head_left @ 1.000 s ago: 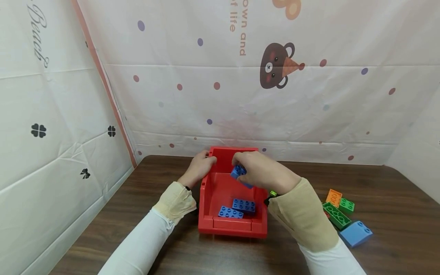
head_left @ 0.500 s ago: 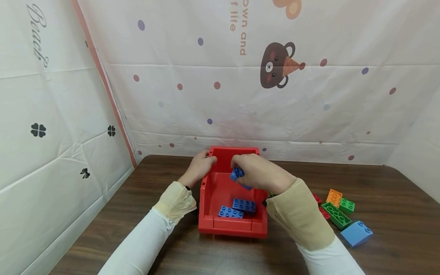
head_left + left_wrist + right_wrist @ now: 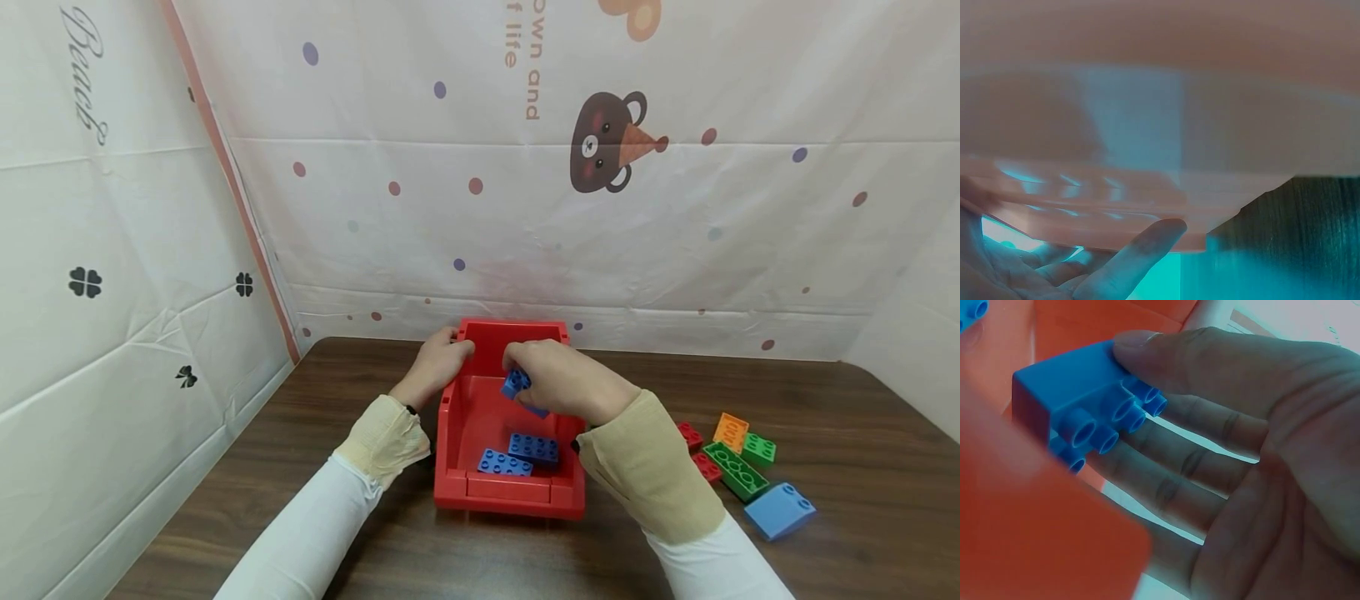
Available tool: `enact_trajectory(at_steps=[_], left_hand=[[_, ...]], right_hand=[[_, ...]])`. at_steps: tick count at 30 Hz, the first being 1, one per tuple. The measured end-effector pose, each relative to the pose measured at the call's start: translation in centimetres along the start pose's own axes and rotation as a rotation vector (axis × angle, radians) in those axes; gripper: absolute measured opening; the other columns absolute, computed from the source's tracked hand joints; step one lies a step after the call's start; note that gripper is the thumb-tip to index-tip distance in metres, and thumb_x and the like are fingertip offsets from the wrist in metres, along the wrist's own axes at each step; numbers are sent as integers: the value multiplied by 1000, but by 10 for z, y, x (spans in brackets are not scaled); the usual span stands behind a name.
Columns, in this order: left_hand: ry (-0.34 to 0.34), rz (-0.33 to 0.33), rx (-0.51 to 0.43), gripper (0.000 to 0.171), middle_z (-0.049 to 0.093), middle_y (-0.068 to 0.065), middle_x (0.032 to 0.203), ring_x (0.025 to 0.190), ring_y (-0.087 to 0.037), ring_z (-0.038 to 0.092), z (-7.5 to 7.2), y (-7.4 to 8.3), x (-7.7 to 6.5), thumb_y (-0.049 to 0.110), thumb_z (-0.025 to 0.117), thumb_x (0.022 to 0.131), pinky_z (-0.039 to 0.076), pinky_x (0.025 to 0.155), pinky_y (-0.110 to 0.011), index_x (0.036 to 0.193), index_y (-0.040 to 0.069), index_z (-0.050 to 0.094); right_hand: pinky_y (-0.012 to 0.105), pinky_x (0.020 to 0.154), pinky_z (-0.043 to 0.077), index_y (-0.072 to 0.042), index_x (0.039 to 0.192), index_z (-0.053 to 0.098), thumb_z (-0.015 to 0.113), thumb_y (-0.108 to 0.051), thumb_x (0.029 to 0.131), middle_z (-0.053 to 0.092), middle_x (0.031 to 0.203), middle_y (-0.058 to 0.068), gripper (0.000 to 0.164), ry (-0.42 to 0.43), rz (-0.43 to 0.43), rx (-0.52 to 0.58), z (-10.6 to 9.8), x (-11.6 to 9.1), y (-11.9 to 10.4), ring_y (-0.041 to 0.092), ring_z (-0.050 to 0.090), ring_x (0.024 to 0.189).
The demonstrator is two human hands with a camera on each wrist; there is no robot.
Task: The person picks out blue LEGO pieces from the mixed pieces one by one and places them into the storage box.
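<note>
A red bin (image 3: 465, 500) with an open top stands on the table. My left hand (image 3: 437, 362) grips its far left wall; in the left wrist view the thumb (image 3: 1141, 256) lies against the bin's side. Over the bin, my right hand (image 3: 562, 379) pinches a blue building brick (image 3: 515, 383). In the right wrist view the thumb presses one end of this blue brick (image 3: 1072, 378), with fingers behind its studs. Part of the brick is hidden by the hand. On the bin's floor near the front lie two more blue bricks, one farther back (image 3: 534, 448) and one nearer (image 3: 504, 463).
Right of the bin, loose bricks lie on the brown table (image 3: 862, 467): an orange one (image 3: 731, 432), a small green one (image 3: 759, 450), a long green one (image 3: 735, 471), two red ones (image 3: 707, 467) and a light blue sloped one (image 3: 780, 510). A patterned sheet (image 3: 375, 250) hangs behind.
My right hand has sunk slightly and drifted left with the blue brick, and its sleeve now uncovers the red bricks. My left hand has kept its grip on the bin.
</note>
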State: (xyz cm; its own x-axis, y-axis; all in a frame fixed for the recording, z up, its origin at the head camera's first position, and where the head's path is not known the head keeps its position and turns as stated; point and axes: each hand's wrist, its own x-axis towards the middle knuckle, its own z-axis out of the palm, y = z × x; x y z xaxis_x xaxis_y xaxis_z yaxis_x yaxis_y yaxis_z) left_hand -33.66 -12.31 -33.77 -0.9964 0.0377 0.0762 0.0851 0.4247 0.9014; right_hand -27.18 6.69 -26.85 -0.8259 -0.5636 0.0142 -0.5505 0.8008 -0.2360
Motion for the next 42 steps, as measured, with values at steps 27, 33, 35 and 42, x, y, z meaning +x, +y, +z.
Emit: enact_trajectory(at_steps=[27, 33, 35, 42], left_hand=[[7, 10, 7, 28, 63, -15, 101, 86, -36, 65, 1, 0, -1, 17, 46, 89, 61, 66, -37, 112, 4, 54], [5, 1, 18, 28, 62, -14, 102, 85, -34, 66, 0, 0, -1, 18, 46, 90, 61, 66, -37, 113, 4, 54], [1, -4, 14, 28, 62, -14, 102, 83, -32, 66, -1, 0, -2, 19, 47, 91, 61, 66, -37, 113, 4, 54], [10, 5, 14, 28, 63, -14, 97, 69, -20, 66, -1, 1, -1, 19, 47, 89, 61, 61, -34, 111, 4, 55]], right_hand=[[28, 68, 59, -13, 110, 61, 76, -14, 79, 62, 92, -1, 34, -16, 12, 31, 6, 3, -3, 9, 58, 69], [29, 74, 58, -14, 110, 61, 77, -17, 78, 63, 93, -2, 36, 10, -10, -11, 10, 6, -12, 10, 57, 78], [30, 77, 58, -14, 112, 61, 77, -18, 78, 64, 95, -1, 37, 14, -16, -24, 11, 6, -16, 11, 57, 81], [31, 80, 58, -13, 115, 61, 78, -19, 77, 65, 97, 0, 42, 23, -39, -46, 17, 9, -26, 10, 58, 83]])
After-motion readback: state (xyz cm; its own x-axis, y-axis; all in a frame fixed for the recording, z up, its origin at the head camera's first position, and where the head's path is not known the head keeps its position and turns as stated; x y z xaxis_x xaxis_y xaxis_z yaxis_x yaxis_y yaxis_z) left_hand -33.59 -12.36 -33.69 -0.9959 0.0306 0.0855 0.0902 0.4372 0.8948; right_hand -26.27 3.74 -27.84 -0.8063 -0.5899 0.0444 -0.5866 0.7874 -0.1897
